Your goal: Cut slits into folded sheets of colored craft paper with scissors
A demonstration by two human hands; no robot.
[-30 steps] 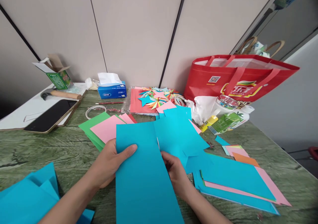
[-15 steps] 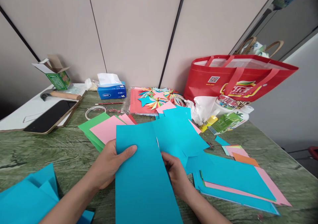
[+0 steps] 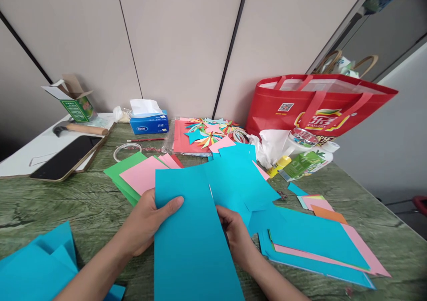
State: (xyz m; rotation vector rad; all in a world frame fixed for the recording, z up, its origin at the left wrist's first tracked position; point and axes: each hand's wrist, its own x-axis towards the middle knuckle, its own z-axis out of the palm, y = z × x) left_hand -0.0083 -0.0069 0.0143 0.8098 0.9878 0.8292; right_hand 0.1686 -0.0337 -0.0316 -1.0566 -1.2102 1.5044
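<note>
A tall sheet of blue paper [image 3: 190,243] is held upright in front of me. My left hand [image 3: 150,221] grips its left edge, thumb flat on the front and fingers behind. On the right edge, my right hand [image 3: 235,232] is closed around scissors, mostly hidden by the hand and the paper. Only a thin pale blade [image 3: 211,191] shows at the sheet's edge. Behind lie more blue sheets [image 3: 236,181], overlapping. Left of the held sheet are pink paper [image 3: 140,174] and green paper [image 3: 120,176].
Folded blue paper [image 3: 36,265] lies at the near left, and a stack of coloured sheets [image 3: 320,236] at the right. Farther back stand a tissue box [image 3: 149,124], a red bag [image 3: 300,100] and a yellow glue stick [image 3: 279,166]. A phone [image 3: 66,157] and hammer [image 3: 83,128] lie left.
Both hands keep their hold and the paper stays in nearly the same place. The whole view has shifted very slightly.
</note>
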